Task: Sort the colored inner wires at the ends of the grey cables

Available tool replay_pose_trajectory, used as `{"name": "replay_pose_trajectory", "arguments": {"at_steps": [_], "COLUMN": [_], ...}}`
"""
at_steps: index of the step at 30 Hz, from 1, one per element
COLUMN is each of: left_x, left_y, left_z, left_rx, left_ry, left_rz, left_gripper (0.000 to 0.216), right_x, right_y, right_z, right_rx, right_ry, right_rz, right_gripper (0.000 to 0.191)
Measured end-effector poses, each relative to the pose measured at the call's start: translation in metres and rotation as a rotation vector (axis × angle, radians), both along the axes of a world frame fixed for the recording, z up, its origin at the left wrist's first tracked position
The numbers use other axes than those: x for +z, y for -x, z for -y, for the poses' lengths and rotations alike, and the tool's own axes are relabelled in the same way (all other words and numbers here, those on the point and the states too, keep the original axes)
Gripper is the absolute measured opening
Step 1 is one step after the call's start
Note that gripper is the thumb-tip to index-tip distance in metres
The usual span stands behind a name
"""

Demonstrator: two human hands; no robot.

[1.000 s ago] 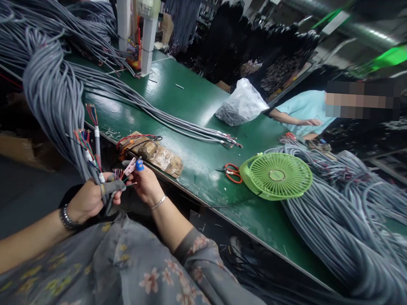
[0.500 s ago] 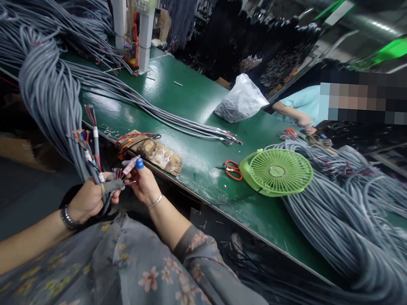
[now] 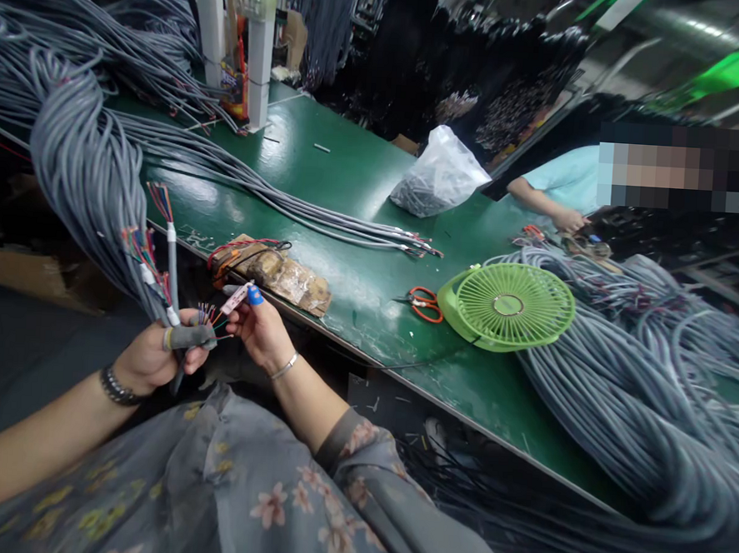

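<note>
My left hand (image 3: 158,354), with a grey cover on its thumb, is closed around grey multi-core cables near the table's front edge. Thin coloured wires (image 3: 209,313) fan out from the cable end beyond that thumb. My right hand (image 3: 264,334), with a blue cover on one fingertip, pinches a small pinkish-white strip (image 3: 235,299) just right of the wire ends. Its exact kind is too small to make out. More stripped cable ends (image 3: 161,201) with coloured wires stand above my left hand, part of the thick grey cable bundle (image 3: 92,151).
On the green table (image 3: 351,175) lie a taped wooden block (image 3: 294,280), orange-handled scissors (image 3: 427,305), a green fan (image 3: 510,308) and a clear bag (image 3: 438,176). Grey cables (image 3: 613,391) cover the right side. A co-worker's hand (image 3: 570,220) is at the far right.
My left hand has shifted slightly left and down with the cables, away from my right hand. The pinkish-white strip has turned a little in my right fingers. The co-worker's arm has moved.
</note>
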State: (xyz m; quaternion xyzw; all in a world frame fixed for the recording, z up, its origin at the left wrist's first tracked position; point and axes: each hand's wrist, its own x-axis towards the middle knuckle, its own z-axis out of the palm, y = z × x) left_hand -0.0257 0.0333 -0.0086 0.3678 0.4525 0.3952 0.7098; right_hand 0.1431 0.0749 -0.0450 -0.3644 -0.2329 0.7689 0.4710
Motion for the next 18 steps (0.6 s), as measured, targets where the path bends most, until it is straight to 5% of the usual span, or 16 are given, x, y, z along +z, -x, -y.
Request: {"name": "replay_pose_trajectory", "arguments": {"at_steps": [18], "left_x": [-0.005], "left_y": [-0.013], "left_z": [-0.008], "left_rx": [0.023], "left_ry": [0.0], "left_rz": [-0.022], "left_gripper": [0.047], "right_x": [0.001], "right_y": [0.003], "right_z": [0.002], "right_rx": [-0.088], "right_ry": [0.039], "right_rz": [-0.053], "right_gripper": [0.034]}}
